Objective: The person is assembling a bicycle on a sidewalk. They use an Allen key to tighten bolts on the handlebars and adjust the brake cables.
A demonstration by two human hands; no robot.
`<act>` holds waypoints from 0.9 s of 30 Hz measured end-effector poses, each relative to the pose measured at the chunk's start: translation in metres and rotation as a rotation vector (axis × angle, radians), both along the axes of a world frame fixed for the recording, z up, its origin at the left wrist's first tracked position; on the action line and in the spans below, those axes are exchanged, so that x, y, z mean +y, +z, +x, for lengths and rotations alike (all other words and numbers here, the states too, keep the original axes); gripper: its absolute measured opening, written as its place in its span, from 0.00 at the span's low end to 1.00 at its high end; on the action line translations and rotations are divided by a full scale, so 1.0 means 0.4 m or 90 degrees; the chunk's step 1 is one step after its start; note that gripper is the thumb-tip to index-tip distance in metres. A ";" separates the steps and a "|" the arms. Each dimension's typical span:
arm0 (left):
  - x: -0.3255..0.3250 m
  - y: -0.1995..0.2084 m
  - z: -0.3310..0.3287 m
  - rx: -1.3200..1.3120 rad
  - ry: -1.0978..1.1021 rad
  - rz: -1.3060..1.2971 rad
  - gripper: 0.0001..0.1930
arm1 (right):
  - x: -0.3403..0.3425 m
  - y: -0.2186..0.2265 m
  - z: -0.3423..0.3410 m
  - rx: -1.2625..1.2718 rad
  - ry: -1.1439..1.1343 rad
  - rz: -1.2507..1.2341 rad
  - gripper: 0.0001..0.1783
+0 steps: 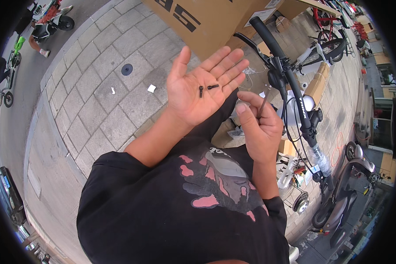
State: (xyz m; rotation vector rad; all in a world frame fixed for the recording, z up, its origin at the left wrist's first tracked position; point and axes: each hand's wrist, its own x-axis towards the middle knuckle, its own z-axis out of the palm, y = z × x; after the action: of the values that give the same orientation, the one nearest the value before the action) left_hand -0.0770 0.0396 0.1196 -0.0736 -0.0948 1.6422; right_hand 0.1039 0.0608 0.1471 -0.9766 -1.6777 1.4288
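Note:
My left hand is turned palm up with its fingers stretched out. Two small black bolts lie loose on that palm: one bolt points along the wrist, the other bolt lies crosswise nearer the fingers. Close by on the right, my right hand is closed around a thin metal rod, perhaps a hex key, which sticks up from its fingers. Its thumb and forefinger almost meet; whether anything small sits between them I cannot tell. A black bicycle handlebar with grip, brake lever and cables stands just beyond my right hand.
A large cardboard box stands ahead on grey paving. A black round disc and a white paper scrap lie on the ground to the left. Parked scooters are at right; further bicycles stand at far right.

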 end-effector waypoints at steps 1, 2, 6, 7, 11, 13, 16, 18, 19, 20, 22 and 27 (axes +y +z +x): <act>0.007 0.002 0.003 0.015 -0.001 0.000 0.42 | 0.008 0.010 -0.016 -0.037 0.018 0.015 0.14; 0.011 0.001 0.014 0.028 -0.006 -0.004 0.43 | 0.016 0.013 -0.030 -0.052 0.016 0.032 0.14; 0.015 -0.002 0.038 0.042 -0.014 0.038 0.46 | 0.017 0.013 -0.069 -0.166 -0.006 0.299 0.16; 0.014 -0.003 0.046 0.057 -0.016 0.028 0.46 | -0.002 -0.004 -0.063 -0.167 -0.013 0.306 0.15; 0.019 -0.002 0.074 0.096 -0.032 0.000 0.48 | 0.017 -0.021 -0.050 -0.220 0.015 0.379 0.12; 0.017 -0.008 0.090 0.119 -0.058 0.006 0.48 | 0.017 -0.004 -0.033 -0.255 0.026 0.418 0.10; 0.011 -0.013 0.119 0.130 -0.091 -0.011 0.47 | 0.012 -0.014 -0.003 -0.299 0.020 0.460 0.09; 0.005 -0.014 0.145 0.111 -0.121 -0.026 0.47 | -0.006 -0.018 0.020 -0.329 -0.003 0.464 0.08; 0.005 -0.017 0.155 0.105 -0.133 -0.030 0.47 | -0.008 -0.021 0.035 -0.342 -0.013 0.471 0.08; 0.006 -0.026 0.162 0.089 -0.150 -0.017 0.43 | -0.013 -0.020 0.051 -0.312 -0.028 0.476 0.10; 0.019 -0.067 0.175 0.024 -0.209 -0.027 0.37 | -0.024 -0.019 0.098 -0.262 -0.057 0.444 0.11; 0.032 -0.136 0.215 0.090 -0.367 -0.065 0.15 | -0.076 0.005 0.246 -0.230 -0.219 0.389 0.15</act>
State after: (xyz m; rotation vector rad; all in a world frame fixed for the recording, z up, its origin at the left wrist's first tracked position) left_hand 0.0089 0.0525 0.0651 -0.0559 0.1107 1.0705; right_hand 0.2021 0.0304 0.1490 -1.1251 -1.9144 0.4788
